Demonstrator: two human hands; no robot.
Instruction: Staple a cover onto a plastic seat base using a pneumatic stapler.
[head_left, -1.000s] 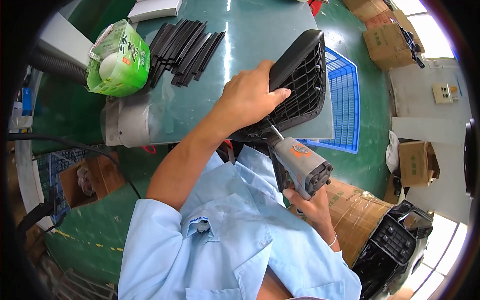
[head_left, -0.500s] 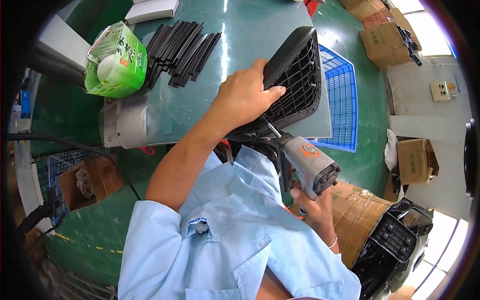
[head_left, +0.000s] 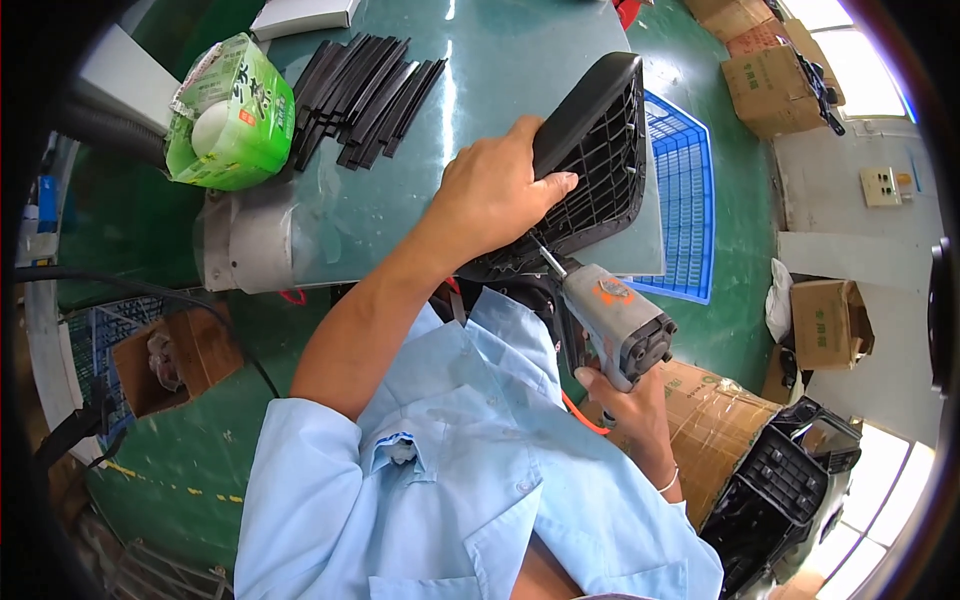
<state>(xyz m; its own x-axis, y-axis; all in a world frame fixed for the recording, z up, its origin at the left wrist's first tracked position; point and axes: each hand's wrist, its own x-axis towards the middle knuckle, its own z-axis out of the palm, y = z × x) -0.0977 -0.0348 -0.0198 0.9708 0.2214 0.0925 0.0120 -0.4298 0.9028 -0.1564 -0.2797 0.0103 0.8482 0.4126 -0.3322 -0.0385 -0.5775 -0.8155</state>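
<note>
Black strips: a bundle of thin, flat black strips point(head_left: 360, 95) lies on the green, smooth tabletop point(head_left: 390, 200), well in from its near edge.
Left grip point(head_left: 490, 195): bare hand, closed on the side of a black plastic part with a gridded back point(head_left: 610, 150); thumb on the gridded side, other fingertips hidden.
Slim metal bit point(head_left: 550, 260): its tip reaches the part's dark lower end, just below the left grip; exact contact cannot be told. The step looks like working a fastener there; the next move seems to call for a firm hold and pressure straight along the bit.
Black part: at the tabletop's near right corner, tilted. Its long axis slopes from the near edge up toward the far right; smooth face left, grid right.
Grey pistol-shaped power tool point(head_left: 615, 320): beyond the near edge, bit pointing away and left.
Right grip point(head_left: 640, 400): bare hand, wrapped round the tool's handle; fingers partly hidden.
</note>
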